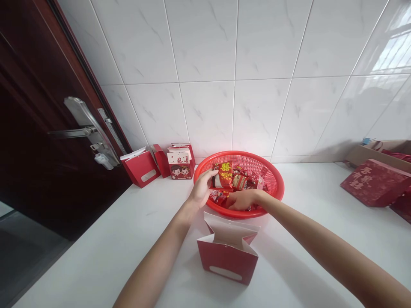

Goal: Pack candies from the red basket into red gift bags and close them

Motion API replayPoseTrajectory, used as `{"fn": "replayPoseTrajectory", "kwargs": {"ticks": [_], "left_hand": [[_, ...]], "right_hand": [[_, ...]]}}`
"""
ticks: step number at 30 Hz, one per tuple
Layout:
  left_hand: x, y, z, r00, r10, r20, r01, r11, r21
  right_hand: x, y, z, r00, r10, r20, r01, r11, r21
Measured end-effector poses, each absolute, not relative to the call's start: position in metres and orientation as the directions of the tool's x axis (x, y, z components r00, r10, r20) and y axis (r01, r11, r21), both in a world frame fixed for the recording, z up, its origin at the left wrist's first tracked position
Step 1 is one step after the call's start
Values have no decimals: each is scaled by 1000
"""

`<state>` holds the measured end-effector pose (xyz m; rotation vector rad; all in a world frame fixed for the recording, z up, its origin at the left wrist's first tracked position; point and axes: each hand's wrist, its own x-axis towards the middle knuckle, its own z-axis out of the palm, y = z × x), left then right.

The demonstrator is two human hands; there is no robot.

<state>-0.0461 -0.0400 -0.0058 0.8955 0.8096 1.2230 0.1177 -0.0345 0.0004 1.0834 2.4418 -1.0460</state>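
Observation:
A round red plastic basket (276, 182) holds several wrapped packets in red and pink. My left hand (202, 188), at the basket's left side, is closed on a red packet with yellow markings (225, 173), held upright over the others. Lower in the basket, my right hand (240, 199) reaches among the packets with its fingers bent down; the fingertips and anything in them are hidden. Just in front of the basket stands a red paper box (224, 261), its white-lined top open.
Red boxes (141, 167) and a box with two cartoon figures (180, 166) stand by the tiled wall at the left. On the right lie a dark red bag (375, 182) and an open carton (362, 155). A dark door (38, 141) is at the left.

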Motion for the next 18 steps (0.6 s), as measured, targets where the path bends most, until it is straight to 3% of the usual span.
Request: {"fn": "replayPoseTrajectory", "kwargs": {"ticks": [6,11,18], "left_hand": [[-49,-36,-11,142,990,-3,-398,60,915],[-49,-36,-11,127,992,-18,-396,67,916],[-47,-38,-8,170,985,-3,-430,77,900]], "right_hand": [[110,-40,-7,-658,650,-381,750,515,-416],[111,-36,-11,-663,603,-444,749,533,-394],[118,-30,-7,-689,528,-496,724,494,-481]]}}
